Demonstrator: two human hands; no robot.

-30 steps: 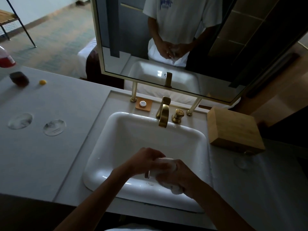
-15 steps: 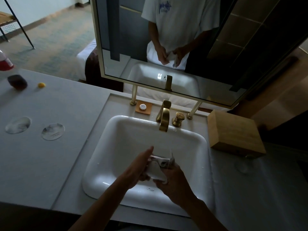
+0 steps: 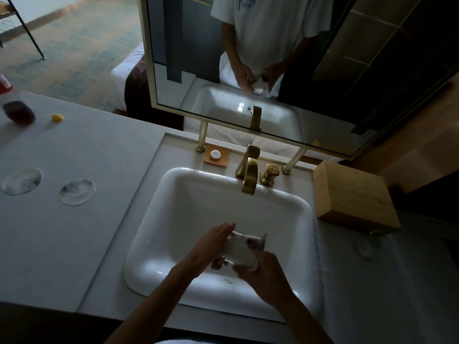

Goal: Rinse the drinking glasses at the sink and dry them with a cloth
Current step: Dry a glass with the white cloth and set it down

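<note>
Over the sink basin (image 3: 188, 219), both hands meet around one drinking glass (image 3: 250, 240) wrapped in a white cloth (image 3: 239, 252). Right hand (image 3: 263, 274) grips the cloth-covered glass from below and the near side, fingers curled round it. Left hand (image 3: 211, 247) lies against the left side of the bundle, fingers mostly straight and pressed flat on the cloth, thumb tucked under; not a full grip. Glass lies roughly sideways, rim toward the right, only a bit of clear edge showing past the cloth. Bundle is held above the basin, not touching it; drain (image 3: 227, 281) is just below the hands.

Gold faucet (image 3: 249, 173) at the back of the sink, no water visible from it, gold knob (image 3: 269, 173) just beside it on the right. Orange dish (image 3: 216, 155) with a small round white item sits left of the faucet. Wooden box (image 3: 355, 194) on the counter (image 3: 74, 244) right of the sink; a second clear glass (image 3: 366, 245) stands near its front corner, hard to make out. On the counter's left part: two round clear discs (image 3: 77, 192), a dark lump (image 3: 18, 112), a small yellow item (image 3: 57, 117). Mirror (image 3: 248, 70) behind reflects the person's torso and hands.
</note>
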